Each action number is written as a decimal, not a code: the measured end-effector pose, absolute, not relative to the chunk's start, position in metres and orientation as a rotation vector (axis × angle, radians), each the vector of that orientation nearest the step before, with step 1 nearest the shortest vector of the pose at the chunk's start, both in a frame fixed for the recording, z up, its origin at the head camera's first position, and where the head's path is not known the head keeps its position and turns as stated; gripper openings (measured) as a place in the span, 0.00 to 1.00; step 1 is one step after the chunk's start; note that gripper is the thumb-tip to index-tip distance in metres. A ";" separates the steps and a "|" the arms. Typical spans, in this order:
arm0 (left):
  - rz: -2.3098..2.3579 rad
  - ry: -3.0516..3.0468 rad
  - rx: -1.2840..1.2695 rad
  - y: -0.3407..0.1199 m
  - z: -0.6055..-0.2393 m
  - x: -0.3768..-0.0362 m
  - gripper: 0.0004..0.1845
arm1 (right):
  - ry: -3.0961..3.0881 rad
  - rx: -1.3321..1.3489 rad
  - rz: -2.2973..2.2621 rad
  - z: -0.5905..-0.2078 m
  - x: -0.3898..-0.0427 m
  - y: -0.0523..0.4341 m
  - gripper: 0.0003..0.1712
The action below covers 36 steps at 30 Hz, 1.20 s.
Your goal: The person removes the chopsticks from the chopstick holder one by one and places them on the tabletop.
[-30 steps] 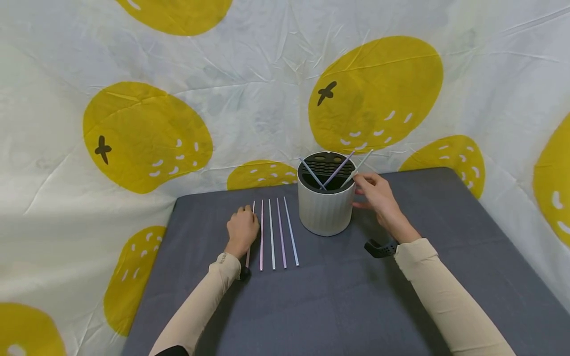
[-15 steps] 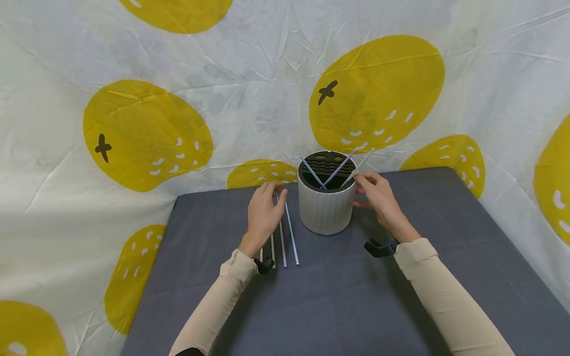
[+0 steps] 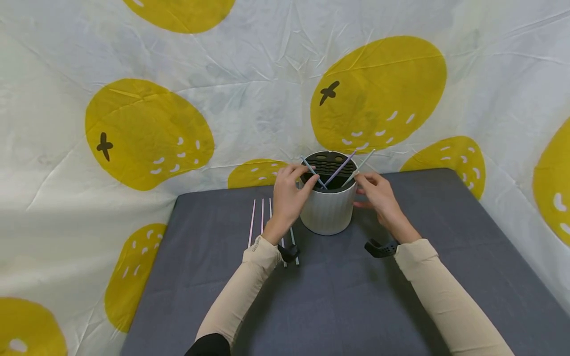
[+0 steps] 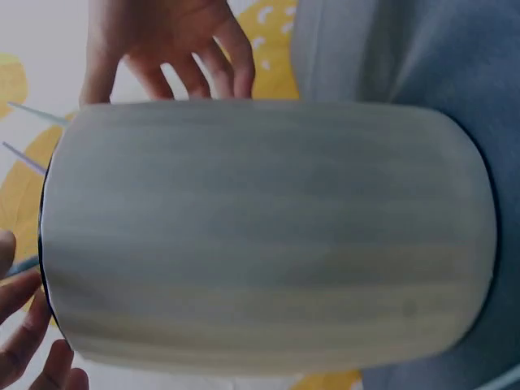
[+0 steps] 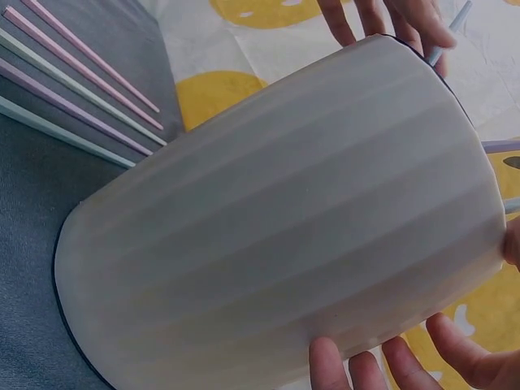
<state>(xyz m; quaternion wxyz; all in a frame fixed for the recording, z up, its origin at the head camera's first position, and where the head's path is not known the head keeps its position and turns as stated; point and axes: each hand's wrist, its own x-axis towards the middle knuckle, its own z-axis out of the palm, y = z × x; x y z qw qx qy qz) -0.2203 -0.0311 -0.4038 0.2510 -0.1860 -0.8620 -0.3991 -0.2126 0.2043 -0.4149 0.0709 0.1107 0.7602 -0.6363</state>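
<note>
A ribbed pale utensil holder [image 3: 327, 215] with a black slotted top stands upright. Three chopsticks lean in its opening: blue [image 3: 306, 162], purple [image 3: 340, 168] and pale green [image 3: 365, 160]. My left hand [image 3: 287, 195] is at the holder's left rim and pinches the blue chopstick between thumb and fingers. My right hand [image 3: 378, 198] grips the right rim beside the green one, thumb at the edge, fingertips against the outer wall. Left of the holder, pink [image 5: 93, 55], pink [image 5: 85, 70], green [image 5: 81, 89], purple [image 5: 73, 107] and blue [image 5: 65, 134] chopsticks lie in a row.
The dark grey tabletop [image 3: 347, 301] extends in front of the holder and to both sides. Close behind it hangs a white cloth [image 3: 258, 113] printed with yellow fruit. My left forearm partly covers the lying chopsticks in the head view.
My left hand has moved right from the leftmost pink chopstick, over the row, to the blue chopstick in the holder. The lying chopsticks stay in place. My right hand keeps its grip.
</note>
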 end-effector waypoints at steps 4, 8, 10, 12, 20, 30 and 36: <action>-1.097 -2.357 -0.459 -0.025 -0.401 -0.221 0.09 | 2.280 0.332 -1.913 -0.415 -0.212 0.203 0.37; -1.116 -2.358 -0.443 -0.024 -0.400 -0.222 0.08 | 2.278 0.330 -1.916 -0.414 -0.212 0.203 0.37; -1.128 -2.355 -0.448 -0.024 -0.400 -0.222 0.08 | 2.282 0.332 -1.914 -0.414 -0.212 0.203 0.37; -1.139 -2.349 -0.451 -0.025 -0.399 -0.222 0.08 | 2.288 0.331 -1.909 -0.414 -0.213 0.203 0.37; -1.195 -2.294 -0.534 -0.026 -0.393 -0.219 0.08 | 2.288 0.329 -1.909 -0.415 -0.214 0.204 0.38; -1.273 -1.959 -0.745 -0.029 -0.384 -0.213 0.08 | 2.298 0.326 -1.909 -0.415 -0.213 0.204 0.38; -1.287 -1.812 -0.802 -0.030 -0.373 -0.205 0.07 | 2.296 0.334 -1.909 -0.415 -0.212 0.204 0.38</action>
